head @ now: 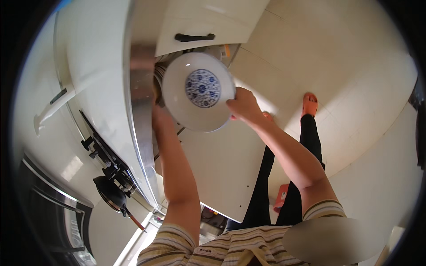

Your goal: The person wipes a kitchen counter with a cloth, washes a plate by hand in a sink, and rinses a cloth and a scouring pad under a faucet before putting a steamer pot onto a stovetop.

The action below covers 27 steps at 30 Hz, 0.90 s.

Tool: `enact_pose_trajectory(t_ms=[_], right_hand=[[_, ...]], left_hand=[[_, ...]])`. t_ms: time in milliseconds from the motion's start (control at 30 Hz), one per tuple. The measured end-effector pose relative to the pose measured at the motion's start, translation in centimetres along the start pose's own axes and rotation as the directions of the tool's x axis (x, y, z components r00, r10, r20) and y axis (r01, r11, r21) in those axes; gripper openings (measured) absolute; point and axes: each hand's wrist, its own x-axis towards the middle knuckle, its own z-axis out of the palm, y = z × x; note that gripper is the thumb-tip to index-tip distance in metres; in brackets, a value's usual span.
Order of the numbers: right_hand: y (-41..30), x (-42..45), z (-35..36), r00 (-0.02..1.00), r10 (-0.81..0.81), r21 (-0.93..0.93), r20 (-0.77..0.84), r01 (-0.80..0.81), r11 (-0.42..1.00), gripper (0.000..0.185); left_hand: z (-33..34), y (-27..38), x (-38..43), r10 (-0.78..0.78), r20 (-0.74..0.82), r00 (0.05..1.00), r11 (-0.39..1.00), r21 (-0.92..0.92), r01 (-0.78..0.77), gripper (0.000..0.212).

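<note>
My right hand (243, 103) grips the right edge of a white ceramic plate (176, 109) with a round blue floral pattern at its centre. The plate is held above an opened kitchen cabinet, its patterned face towards me. My left hand (159, 111) reaches down at the plate's left side, beside the steel counter edge; its fingers are mostly hidden there. Stacked dishes (159, 74) partly show in the cabinet, behind the plate's left rim.
White cabinet doors (216, 159) stand near my legs and beyond the plate, the far one with a black handle (194, 37). To the left are a gas stove (111, 163) and a black frying pan (111, 194). My feet in orange sandals (310, 104) are on the tiled floor.
</note>
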Motion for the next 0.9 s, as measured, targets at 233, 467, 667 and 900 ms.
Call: enact_pose_trajectory(t_ms=[233,467,667,900], right_hand=[[-7.7,-3.9,2.8,0.935,-0.352,-0.087,0.048,0.355,0.931,0.024],[-14.6,1.0,9.5,0.888,-0.459,-0.120,0.001,0.456,0.882,0.020],[-16.1,5.4,11.1,0.719,-0.662,0.239,0.212,0.618,0.749,0.047],[-16.4,8.3,13.3,0.876,-0.397,-0.031,0.274,0.420,0.907,0.039]], left_hand=[[-7.1,-0.1,-8.1,-0.254,0.140,0.957,0.909,-0.304,0.285,0.043],[-7.0,0.7,-10.5,-0.300,0.407,0.863,0.623,-0.602,0.500,0.049],[-9.2,-1.6,-17.5,-0.363,0.739,0.567,0.632,-0.252,0.733,0.043],[-18.2,1.8,-22.5,-0.493,0.743,0.452,0.668,-0.009,0.744,0.033]])
